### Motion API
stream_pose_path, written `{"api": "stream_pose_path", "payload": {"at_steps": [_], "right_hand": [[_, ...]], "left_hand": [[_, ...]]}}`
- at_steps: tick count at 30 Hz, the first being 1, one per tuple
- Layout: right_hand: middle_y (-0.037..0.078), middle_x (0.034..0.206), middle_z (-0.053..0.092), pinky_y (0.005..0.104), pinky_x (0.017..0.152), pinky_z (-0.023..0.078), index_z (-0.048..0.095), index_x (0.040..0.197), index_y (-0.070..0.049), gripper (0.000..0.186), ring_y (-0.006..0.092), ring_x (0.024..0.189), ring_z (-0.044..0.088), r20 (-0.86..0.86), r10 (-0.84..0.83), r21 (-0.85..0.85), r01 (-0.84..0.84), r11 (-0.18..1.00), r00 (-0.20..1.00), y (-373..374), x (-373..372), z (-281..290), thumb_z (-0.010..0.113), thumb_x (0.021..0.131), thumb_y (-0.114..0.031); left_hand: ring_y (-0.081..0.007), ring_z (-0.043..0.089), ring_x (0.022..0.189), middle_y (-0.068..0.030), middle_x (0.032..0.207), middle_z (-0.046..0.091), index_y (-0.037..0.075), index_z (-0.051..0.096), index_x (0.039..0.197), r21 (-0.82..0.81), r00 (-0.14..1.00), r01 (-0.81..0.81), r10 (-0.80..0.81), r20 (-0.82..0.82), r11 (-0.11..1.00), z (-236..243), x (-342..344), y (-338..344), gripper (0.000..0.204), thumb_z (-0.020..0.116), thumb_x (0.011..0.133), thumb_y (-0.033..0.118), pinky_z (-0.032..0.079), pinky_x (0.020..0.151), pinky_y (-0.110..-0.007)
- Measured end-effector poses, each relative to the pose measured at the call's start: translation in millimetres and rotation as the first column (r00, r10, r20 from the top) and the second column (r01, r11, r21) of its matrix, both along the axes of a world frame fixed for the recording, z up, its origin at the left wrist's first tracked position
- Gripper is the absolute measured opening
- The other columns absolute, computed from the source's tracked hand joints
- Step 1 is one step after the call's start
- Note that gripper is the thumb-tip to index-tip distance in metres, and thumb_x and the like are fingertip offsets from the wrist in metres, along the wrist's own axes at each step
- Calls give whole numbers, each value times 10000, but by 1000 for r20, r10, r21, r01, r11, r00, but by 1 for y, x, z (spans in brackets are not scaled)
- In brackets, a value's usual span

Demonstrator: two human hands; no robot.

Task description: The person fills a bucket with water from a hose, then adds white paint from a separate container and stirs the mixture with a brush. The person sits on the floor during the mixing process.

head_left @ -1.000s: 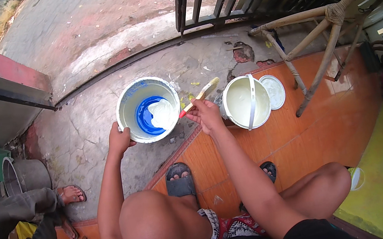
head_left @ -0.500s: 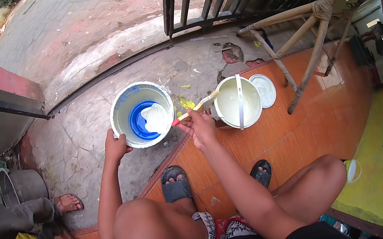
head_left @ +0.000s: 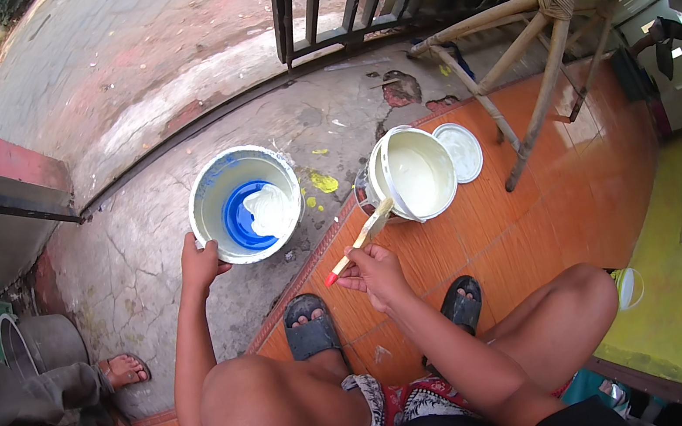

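While the right hand [head_left: 379, 276] pinches a paintbrush [head_left: 371, 230], bristle end up by the right-hand pail [head_left: 421, 143] of pale paint, the left hand [head_left: 201, 265] grips the near-left rim of a bucket [head_left: 251, 168] holding blue and white paint; a round lid [head_left: 462, 152] lies right of the pail, with a metal gate [head_left: 349, 33] far beyond

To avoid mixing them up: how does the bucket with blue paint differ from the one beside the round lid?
The blue-paint bucket holds blue paint with a white patch; the cream-paint bucket shows only cream paint. The left hand grips the blue-paint bucket; no hand holds the cream-paint bucket. Both are round, pale and open.
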State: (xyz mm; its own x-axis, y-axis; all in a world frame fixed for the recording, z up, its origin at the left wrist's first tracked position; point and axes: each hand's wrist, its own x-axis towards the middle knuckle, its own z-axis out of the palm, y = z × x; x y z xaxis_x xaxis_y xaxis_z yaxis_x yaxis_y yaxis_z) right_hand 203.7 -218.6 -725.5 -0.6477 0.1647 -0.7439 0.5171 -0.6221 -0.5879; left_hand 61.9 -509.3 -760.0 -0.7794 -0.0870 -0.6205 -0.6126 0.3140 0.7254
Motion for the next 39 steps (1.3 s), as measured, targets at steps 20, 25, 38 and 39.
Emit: {"api": "stream_pose_path", "payload": {"at_steps": [20, 25, 38, 39], "right_hand": [[151, 994, 569, 469, 635, 523, 536, 1031, -47, 247, 347, 770, 670, 47, 852, 998, -54, -22, 521, 1, -60, 47, 682, 833, -72], [147, 1028, 531, 499, 667, 515, 559, 1075, -66, 230, 385, 824, 642, 207, 915, 975, -155, -162, 347, -28, -47, 22, 639, 860, -58], [159, 1029, 555, 501, 672, 522, 575, 1029, -46, 163, 377, 825, 660, 239, 934, 956, -232, -179, 266, 12, -17, 32, 599, 871, -78], [158, 1036, 556, 501, 677, 522, 576, 1028, -44, 162, 378, 833, 659, 249, 933, 953, -239, -188, 260, 15, -16, 32, 600, 871, -79]], "left_hand": [[-229, 708, 777, -184, 986, 677, 14, 422, 1310, 95, 997, -72, 69, 30, 993, -10, 21, -6, 356, 545, 997, 129, 638, 636, -339], [-227, 709, 769, -182, 979, 685, 31, 415, 1332, 93, 995, -98, 94, 43, 991, -9, 24, -4, 372, 547, 999, 133, 629, 623, -342], [-238, 718, 751, -184, 1031, 672, 44, 404, 1367, 71, 992, -113, 109, 57, 991, -14, 24, -2, 407, 544, 1001, 153, 630, 607, -336], [-238, 718, 751, -184, 1031, 672, 44, 404, 1368, 90, 991, -125, 119, 66, 988, -14, 24, -2, 407, 544, 1001, 154, 630, 607, -336]]}}
